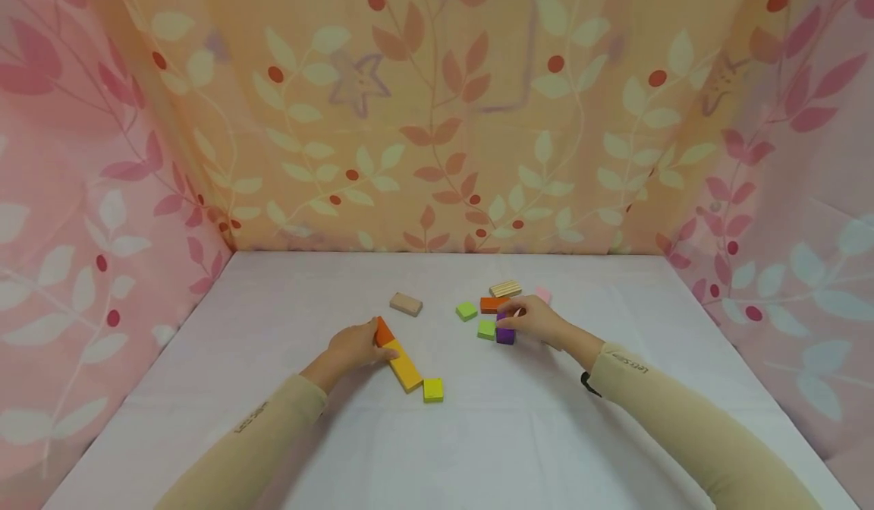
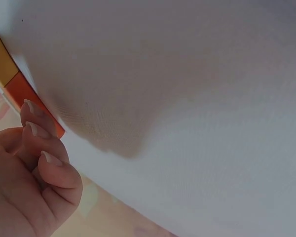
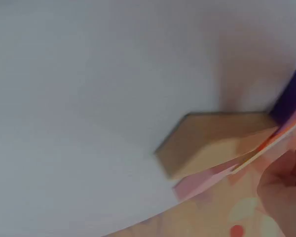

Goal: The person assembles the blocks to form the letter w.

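Observation:
My left hand (image 1: 355, 345) holds an orange block (image 1: 385, 331) between thumb and fingers. The orange block lies end to end with a long yellow block (image 1: 406, 369), forming a slanted row. The left wrist view shows curled fingers (image 2: 49, 143) against the orange block's side; the thumb is hidden there. Farther right, my right hand (image 1: 536, 319) pinches a purple block (image 1: 505, 335) at its upper part. A green block (image 1: 486, 329) sits just left of the purple one. In the right wrist view, a tan block (image 3: 212, 143) lies close to the purple block, mostly hidden from the head view.
A small yellow cube (image 1: 433, 390) lies by the yellow block's near end. Behind the right hand are a red-orange block (image 1: 493, 305), a striped block (image 1: 505, 289), a pink block (image 1: 543, 294) and another green block (image 1: 466, 311). A plain wooden block (image 1: 406, 304) lies left of them.

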### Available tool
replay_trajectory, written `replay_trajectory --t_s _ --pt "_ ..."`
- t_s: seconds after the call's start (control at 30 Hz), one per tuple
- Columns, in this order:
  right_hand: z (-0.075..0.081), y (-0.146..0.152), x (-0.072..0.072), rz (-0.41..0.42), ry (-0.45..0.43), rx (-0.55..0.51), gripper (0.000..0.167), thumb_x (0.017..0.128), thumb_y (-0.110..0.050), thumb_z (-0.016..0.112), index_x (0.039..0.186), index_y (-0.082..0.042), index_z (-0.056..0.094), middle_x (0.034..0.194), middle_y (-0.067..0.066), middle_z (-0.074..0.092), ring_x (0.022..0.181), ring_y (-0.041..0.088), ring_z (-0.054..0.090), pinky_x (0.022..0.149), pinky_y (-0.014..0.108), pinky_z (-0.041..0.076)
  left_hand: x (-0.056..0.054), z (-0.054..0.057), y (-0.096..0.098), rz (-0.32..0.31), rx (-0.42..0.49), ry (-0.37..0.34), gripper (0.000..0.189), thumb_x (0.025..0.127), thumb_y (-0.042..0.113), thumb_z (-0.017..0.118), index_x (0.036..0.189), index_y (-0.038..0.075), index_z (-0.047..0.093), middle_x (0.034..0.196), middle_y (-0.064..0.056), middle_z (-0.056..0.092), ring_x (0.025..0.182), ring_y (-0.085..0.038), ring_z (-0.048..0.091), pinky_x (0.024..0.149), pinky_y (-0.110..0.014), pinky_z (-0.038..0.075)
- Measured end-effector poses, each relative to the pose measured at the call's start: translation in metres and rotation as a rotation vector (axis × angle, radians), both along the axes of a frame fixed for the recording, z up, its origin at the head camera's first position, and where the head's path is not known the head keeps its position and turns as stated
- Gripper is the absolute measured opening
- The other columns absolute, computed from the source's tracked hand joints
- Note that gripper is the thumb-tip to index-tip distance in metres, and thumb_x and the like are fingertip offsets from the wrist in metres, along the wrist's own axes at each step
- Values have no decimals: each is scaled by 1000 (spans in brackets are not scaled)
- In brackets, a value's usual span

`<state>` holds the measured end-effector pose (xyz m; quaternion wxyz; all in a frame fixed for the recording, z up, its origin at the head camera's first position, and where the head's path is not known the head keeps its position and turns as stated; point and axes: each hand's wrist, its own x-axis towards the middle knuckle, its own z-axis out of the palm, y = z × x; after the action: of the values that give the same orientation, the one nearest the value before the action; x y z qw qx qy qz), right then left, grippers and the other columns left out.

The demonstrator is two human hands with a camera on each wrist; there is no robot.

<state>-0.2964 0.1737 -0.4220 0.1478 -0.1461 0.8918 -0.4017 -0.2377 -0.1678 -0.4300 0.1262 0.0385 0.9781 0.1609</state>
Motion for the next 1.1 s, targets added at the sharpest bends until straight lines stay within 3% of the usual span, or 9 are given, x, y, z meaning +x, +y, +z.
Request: replay_trajectory --t_s 0.2,0.37,0.6,0.73,0.83,0.97,1.1 --pt "-9 17 -14 49 125 147 50 83 -27 79 119 4 64 102 13 58 93 26 49 79 37 43 1 2 0 -8 -12 10 85 86 43 72 142 -11 39 132 -28 54 118 -40 53 97 -50 43" --pt "-14 18 -18 42 115 272 64 78 -37 82 123 3 63 105 13 52 96 28 42 78 36 37 0 1 0 -14 -11 9 85 86 45 71 143 -10 38 133 -28 53 119 -40 53 97 -50 43" --pt "-14 11 -17 34 144 344 65 75 -37 84 124 -2 62 109 13 52 100 29 43 85 42 39 -2 -3 -1 -16 -9 15 86 86 45 72 143 -10 38 133 -28 53 119 -41 53 97 -50 43" --pt "-15 6 -10 7 207 283 64 73 -30 86 122 0 59 113 13 58 105 29 49 90 49 40 -2 -2 -1 -14 -4 13 87 86 45 72 144 -10 36 134 -29 52 121 -41 52 98 -51 42" --pt "-16 2 -4 -18 223 201 52 76 -18 85 118 -1 58 113 12 62 103 29 55 90 49 44 -2 -1 -1 -16 -7 21 87 86 45 72 143 -10 37 133 -29 53 120 -41 52 97 -50 43" --pt "-14 -3 1 -64 169 103 35 83 -5 76 113 -4 58 109 11 62 99 28 58 87 43 50 -1 1 0 -18 -13 26 86 85 45 72 142 -11 39 131 -29 54 118 -41 54 96 -50 44" --pt "-6 -7 6 -132 49 -32 36 86 -1 70 119 0 56 109 15 59 101 30 55 86 41 51 0 2 0 -19 -17 26 86 85 45 73 141 -11 39 130 -29 55 117 -41 54 95 -50 44"
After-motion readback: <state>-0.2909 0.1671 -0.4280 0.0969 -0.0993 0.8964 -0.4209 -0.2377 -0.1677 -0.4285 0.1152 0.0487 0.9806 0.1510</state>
